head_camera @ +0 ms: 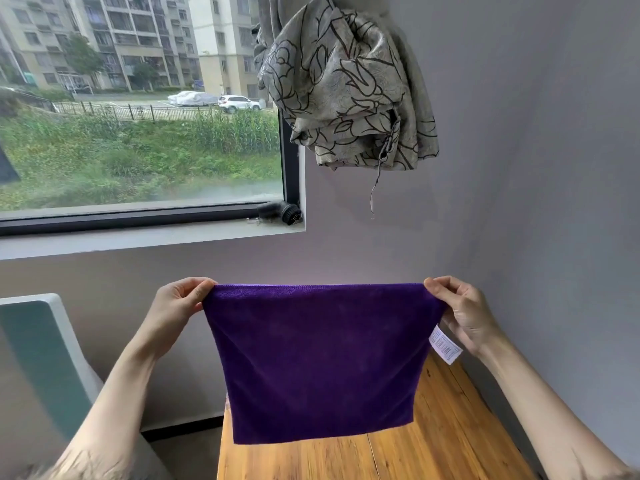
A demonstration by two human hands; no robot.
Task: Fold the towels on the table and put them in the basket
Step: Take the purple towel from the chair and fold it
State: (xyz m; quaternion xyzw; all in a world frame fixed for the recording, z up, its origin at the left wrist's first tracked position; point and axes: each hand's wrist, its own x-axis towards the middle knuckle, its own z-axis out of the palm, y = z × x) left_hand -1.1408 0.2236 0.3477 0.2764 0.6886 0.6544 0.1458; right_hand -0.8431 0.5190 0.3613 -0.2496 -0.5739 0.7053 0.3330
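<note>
A: Purple microfibre towel (320, 362) held up in the air above the wooden desk (446, 441), spread flat, hanging by its two top corners.

B: Left hand (176, 306) pinching the top left corner, fingers (199, 289) curled onto the cloth. Right hand (464, 310) pinching the top right corner likewise.

A: White care label (445, 345) dangling at the towel's right edge, just beside the right hand.

B: Behind: window (138, 109), knotted patterned curtain (346, 81), black brush (280, 212) on the sill (145, 239).
</note>
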